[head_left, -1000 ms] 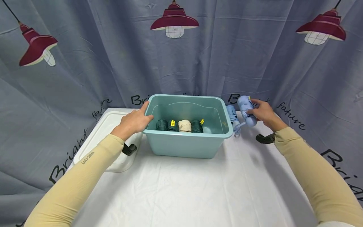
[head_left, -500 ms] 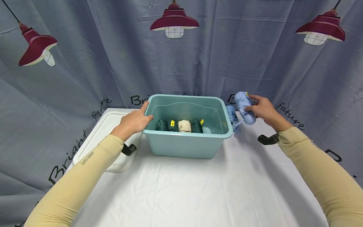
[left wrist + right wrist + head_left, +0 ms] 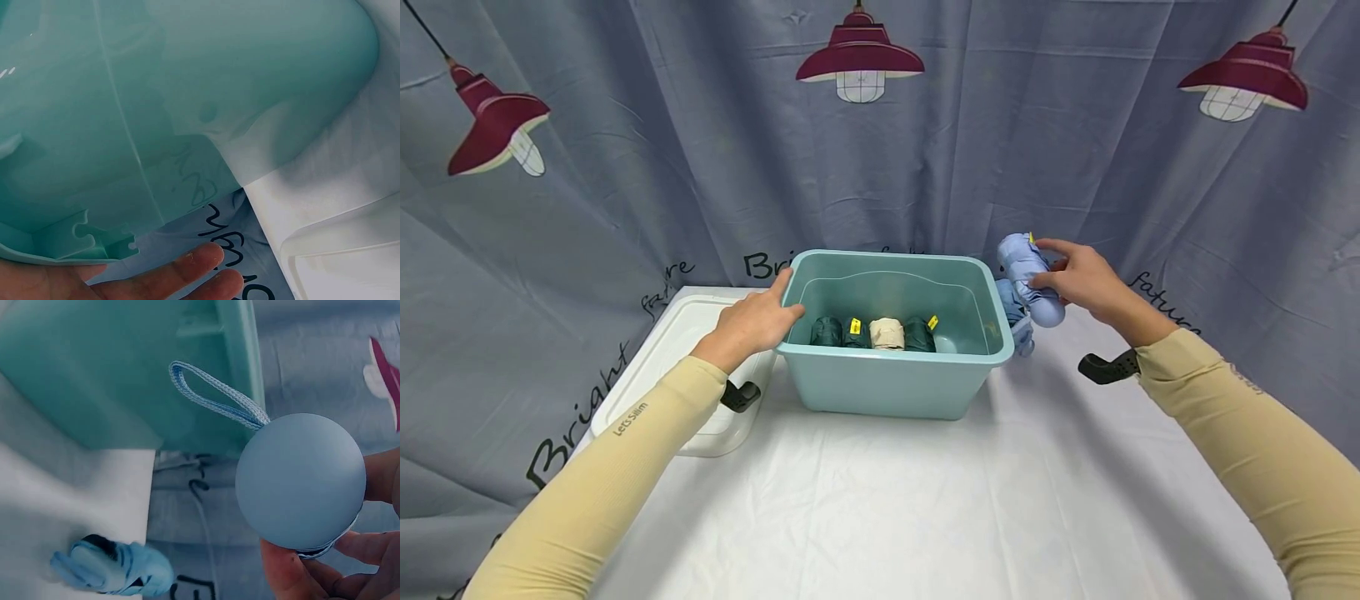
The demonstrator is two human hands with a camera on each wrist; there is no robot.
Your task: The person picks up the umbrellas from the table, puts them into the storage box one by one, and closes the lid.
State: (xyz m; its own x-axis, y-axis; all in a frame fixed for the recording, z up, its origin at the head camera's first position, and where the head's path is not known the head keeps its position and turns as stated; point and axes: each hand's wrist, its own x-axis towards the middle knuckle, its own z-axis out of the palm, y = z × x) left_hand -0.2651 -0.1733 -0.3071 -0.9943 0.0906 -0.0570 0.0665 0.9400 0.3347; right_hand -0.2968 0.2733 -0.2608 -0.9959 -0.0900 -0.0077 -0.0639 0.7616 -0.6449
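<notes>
My right hand [image 3: 1086, 283] pinches a light blue folded umbrella [image 3: 1026, 271], held tilted in the air just right of the teal plastic bin [image 3: 887, 387]. Its round handle end and cord loop face the camera in the right wrist view. A second light blue umbrella [image 3: 125, 565] lies on the table by the bin's right side. My left hand [image 3: 748, 329] rests on the bin's left rim; in the left wrist view its fingers [image 3: 194, 262] stretch out straight below the rim. Inside the bin stand several rolled umbrellas, dark green ones [image 3: 827, 332] and one beige umbrella [image 3: 887, 333].
A white lid [image 3: 718, 425] lies on the table left of the bin, partly under my left forearm. White cloth [image 3: 887, 508] covers the table. A grey-blue curtain [image 3: 715, 167] with printed lamps hangs close behind and around it.
My right hand has lifted the light blue umbrella and carried it up and left toward the bin, now overlapping the second blue umbrella. My left hand has stayed on the rim.
</notes>
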